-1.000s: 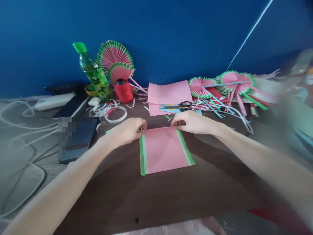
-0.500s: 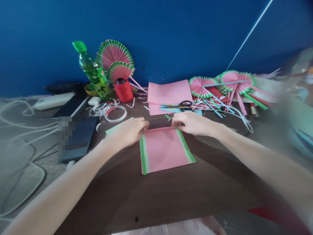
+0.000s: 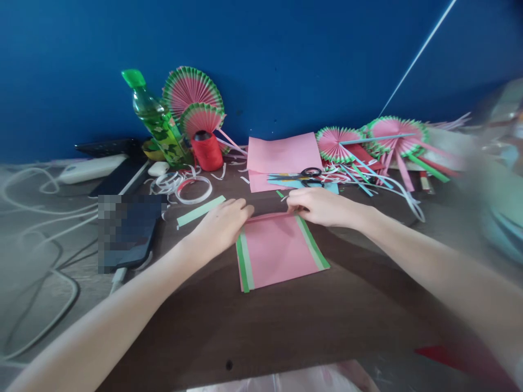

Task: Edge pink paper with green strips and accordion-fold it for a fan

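A pink sheet of paper (image 3: 284, 250) with green strips along its left and right edges lies on the dark table (image 3: 261, 332). Its far edge is folded into a narrow band. My left hand (image 3: 229, 220) is closed on the far left corner, its fingertips mostly hidden behind the hand. At the far right corner my right hand (image 3: 316, 204) pinches the same folded edge between thumb and fingers. A pale green paper strip (image 3: 201, 212) rests just beyond my left hand. Scissors (image 3: 306, 177) with black handles lie beyond my right hand.
Behind stand a green bottle (image 3: 157, 122), a red thread spool (image 3: 207, 151) and a pleated pink fan (image 3: 194, 92). More fans (image 3: 394, 136) lie at the right, near a pink sheet (image 3: 281, 155). A roll of tape (image 3: 194, 189), a phone (image 3: 134, 231) and white cables are on the left.
My left hand has shifted slightly right along the folded edge, uncovering more of the pale green strip. The pink sheet has moved a little to the right. My right hand stays nearly in place.
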